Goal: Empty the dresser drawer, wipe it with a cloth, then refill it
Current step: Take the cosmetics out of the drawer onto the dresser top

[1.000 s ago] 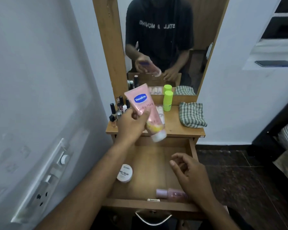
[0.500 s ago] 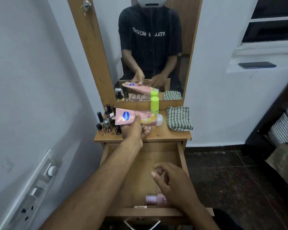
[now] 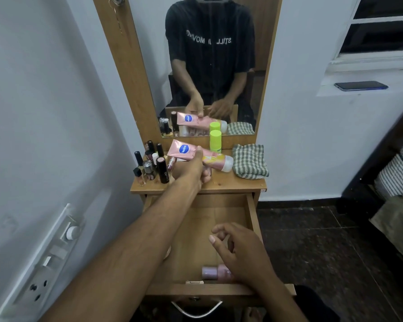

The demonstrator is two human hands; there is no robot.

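Observation:
The wooden dresser drawer [image 3: 250,212] stands pulled out below the dresser top [image 3: 228,183]. My left hand [image 3: 191,170] grips a pink lotion tube [image 3: 215,159] and holds it lying sideways just over the dresser top, cap to the right. My right hand [image 3: 240,254] hovers over the drawer's front part with loosely curled fingers, holding nothing. Under it a small pink bottle [image 3: 213,272] lies on the drawer floor near the front wall. A green checked cloth [image 3: 249,161] sits folded on the right of the dresser top. My left forearm hides the drawer's left side.
Several lipsticks and nail polish bottles [image 3: 150,165] stand at the dresser top's left. A lime-green bottle [image 3: 215,140] stands by the mirror [image 3: 209,66]. A switchboard [image 3: 44,259] is on the left wall, a phone [image 3: 361,85] on the window ledge, and a bed [image 3: 396,182] at the right.
My left hand carried the lotion tube from above the drawer to the dresser top and turned it sideways. The right hand stayed over the drawer. The camera tilted up.

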